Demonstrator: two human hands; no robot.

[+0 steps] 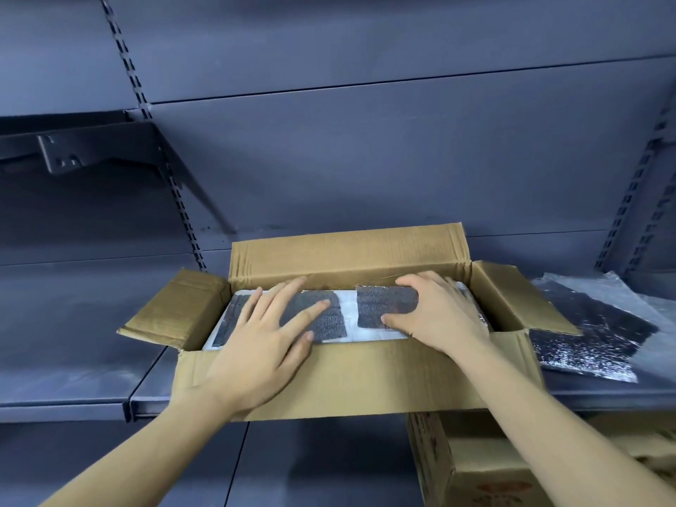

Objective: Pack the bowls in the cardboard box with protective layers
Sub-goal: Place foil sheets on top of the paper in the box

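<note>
An open cardboard box [351, 375] sits on a grey metal shelf, its flaps folded outward. Inside lies a white foam layer [349, 312] with two dark textured pads on top. My left hand [270, 338] lies flat with spread fingers on the left pad [329, 323]. My right hand [435, 316] rests on the right pad [387, 305], fingers bent over its far edge and thumb along its near edge. No bowls are visible; the layer covers whatever is below.
Dark padding sheets in clear plastic [600, 331] lie on the shelf [73, 382] right of the box. A closed cardboard carton [475, 466] stands on the lower level at the right. A shelf bracket [84, 151] juts out at upper left.
</note>
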